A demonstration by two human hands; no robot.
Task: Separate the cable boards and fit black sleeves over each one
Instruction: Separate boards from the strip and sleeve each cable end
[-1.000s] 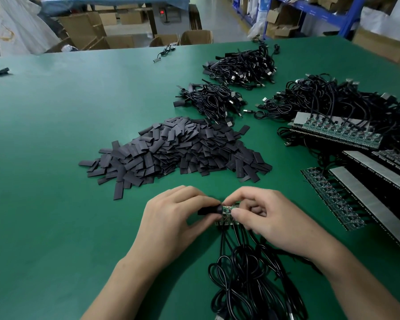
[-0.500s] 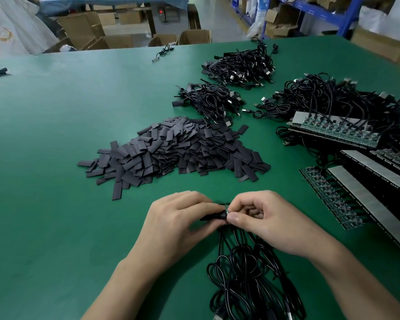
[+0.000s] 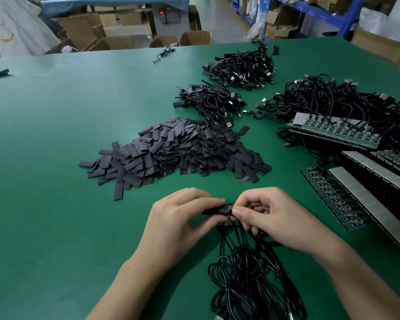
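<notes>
My left hand (image 3: pixel 180 218) pinches a black sleeve (image 3: pixel 215 211) near the table's front edge. Right beside it, my right hand (image 3: pixel 270 215) pinches a short strip of small green cable boards (image 3: pixel 229 221), whose black cables (image 3: pixel 247 280) trail toward me in loops. The sleeve's open end meets the strip's left end between my thumbs; my fingers hide most of the strip. A large heap of loose black sleeves (image 3: pixel 178 151) lies just beyond my hands.
Panels of joined cable boards (image 3: pixel 337 132) with cables lie at the right, with more panels (image 3: pixel 367 195) nearer me. Two bundles of finished cables (image 3: pixel 240 68) (image 3: pixel 210 100) sit further back. The green table (image 3: pixel 56 181) stretches left. Cardboard boxes (image 3: pixel 194 38) stand beyond it.
My hands have drawn closer together, and the sleeve in my left hand now meets the board end. Less of the green strip shows between my fingers.
</notes>
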